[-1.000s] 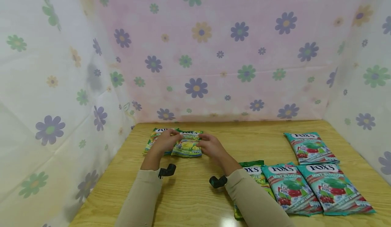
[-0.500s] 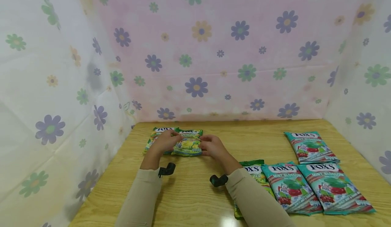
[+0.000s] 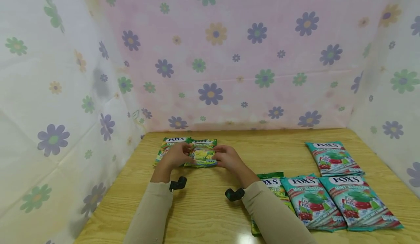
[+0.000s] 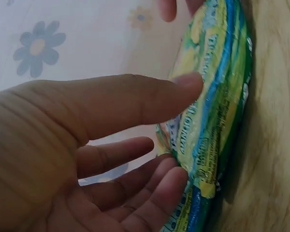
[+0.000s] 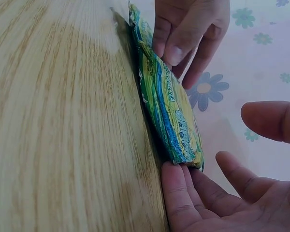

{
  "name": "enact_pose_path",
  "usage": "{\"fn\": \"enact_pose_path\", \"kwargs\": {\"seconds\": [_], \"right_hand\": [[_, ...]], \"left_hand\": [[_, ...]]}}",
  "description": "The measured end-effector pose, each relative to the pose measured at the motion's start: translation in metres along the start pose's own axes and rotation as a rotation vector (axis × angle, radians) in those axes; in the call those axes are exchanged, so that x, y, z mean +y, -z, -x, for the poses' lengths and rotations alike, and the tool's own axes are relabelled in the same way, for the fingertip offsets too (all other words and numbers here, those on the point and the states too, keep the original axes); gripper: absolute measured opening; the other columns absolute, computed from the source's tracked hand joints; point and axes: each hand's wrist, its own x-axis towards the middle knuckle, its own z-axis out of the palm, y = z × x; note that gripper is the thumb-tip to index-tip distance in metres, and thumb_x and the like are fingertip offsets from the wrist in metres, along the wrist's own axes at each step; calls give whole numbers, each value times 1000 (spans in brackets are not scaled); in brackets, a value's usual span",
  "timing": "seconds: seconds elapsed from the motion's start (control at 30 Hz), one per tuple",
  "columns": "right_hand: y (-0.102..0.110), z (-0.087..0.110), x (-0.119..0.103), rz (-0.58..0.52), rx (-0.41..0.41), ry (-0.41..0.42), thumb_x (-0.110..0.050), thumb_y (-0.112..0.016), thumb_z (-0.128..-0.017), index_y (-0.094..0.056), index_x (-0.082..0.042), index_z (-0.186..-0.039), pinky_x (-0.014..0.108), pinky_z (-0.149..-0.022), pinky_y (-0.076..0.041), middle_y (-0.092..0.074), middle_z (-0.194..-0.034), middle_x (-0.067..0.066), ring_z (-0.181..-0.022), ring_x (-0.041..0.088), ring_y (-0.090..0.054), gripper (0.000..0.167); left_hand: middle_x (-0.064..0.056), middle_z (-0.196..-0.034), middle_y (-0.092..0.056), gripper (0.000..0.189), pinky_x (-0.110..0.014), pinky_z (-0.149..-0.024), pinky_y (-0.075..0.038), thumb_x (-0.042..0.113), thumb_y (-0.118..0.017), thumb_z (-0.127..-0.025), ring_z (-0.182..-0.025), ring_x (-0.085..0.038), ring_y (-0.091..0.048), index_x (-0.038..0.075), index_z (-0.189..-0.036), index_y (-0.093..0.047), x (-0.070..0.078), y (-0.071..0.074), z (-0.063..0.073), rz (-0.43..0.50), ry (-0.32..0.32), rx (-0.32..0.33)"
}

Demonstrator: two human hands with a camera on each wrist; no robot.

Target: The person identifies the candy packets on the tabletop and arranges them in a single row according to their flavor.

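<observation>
Left hand [image 3: 176, 155] and right hand [image 3: 228, 158], fingers [image 5: 178, 195] loosely apart, touch opposite sides of a yellow-green Fox's bag [image 3: 204, 155] on the counter [image 3: 203, 200]

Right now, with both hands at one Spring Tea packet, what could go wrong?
The left hand partly hides the neighbouring green packet and might nudge it. The right hand meets the yellow-green packet only at its edge, thumb apart, so a lift may slip. The right sleeve overlaps the near green packet in the head view and could drag it.
</observation>
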Motion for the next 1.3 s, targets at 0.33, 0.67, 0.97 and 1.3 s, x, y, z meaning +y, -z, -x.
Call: {"fn": "enact_pose_path", "kwargs": {"seconds": [0.33, 0.67, 0.97, 1.3], "right_hand": [[-1, 2, -3, 11, -3, 0, -14, -64, -97, -57, -3, -143, 47, -100, -57, -54, -149, 18, -126, 33, -62, 48], [3, 8, -9, 1, -23, -58, -16, -60, -103, -52, -1, -148, 51, -105, -55, -53, -150, 19, -134, 38, -57, 48], [5, 17, -28, 114, -53, -35, -20, -60, -101, -53, -2, -147, 53, -104, -54, -60, -140, 19, -128, 38, -60, 50], [25, 33, -53, 233, -141, 1, -31, -62, -102, -57, -12, -146, 57, -108, -51, -52, -151, 18, -138, 41, -53, 47]], "left_hand": [[-18, -146, -56, 77, -50, -105, -52, 11, -87, -83, -130, -35, -55, 2, -151, -51, -7, -3, -4, -40, 11, 5], [-16, -145, -56, 78, -49, -103, -52, 15, -88, -83, -127, -33, -56, 3, -151, -51, -13, -7, -5, -72, 0, -6], [-18, -143, -59, 83, -53, -103, -53, 22, -91, -81, -130, -37, -57, 5, -152, -52, -12, -6, -5, -102, -10, 19], [-11, -123, -65, 72, -43, -86, -57, 30, -89, -84, -106, -25, -63, 9, -146, -58, 8, -7, -2, -40, -133, 20]]}}
